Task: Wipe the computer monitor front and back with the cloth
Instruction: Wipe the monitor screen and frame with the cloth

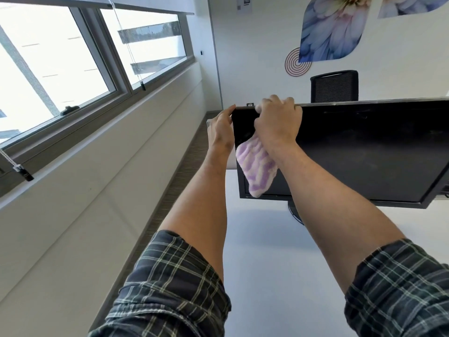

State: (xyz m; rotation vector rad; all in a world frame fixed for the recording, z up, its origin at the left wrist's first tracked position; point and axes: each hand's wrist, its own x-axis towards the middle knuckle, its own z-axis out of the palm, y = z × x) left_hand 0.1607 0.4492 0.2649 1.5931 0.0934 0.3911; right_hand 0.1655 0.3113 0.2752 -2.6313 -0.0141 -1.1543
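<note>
Gripping purple-white cloth (256, 166) at monitor (359, 152) top edge, right hand (277, 122) curls over it; left hand (220, 132) pinches the monitor's left corner. Monitor stands on white tabletop (262, 251).

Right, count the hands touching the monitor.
2. The left hand holds the monitor at its top left corner; the right hand grips the cloth at its top edge.

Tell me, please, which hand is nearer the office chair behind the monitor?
Right. The right hand holds the cloth at the monitor's top edge, below the chair; the left hand grips the far corner.
</note>
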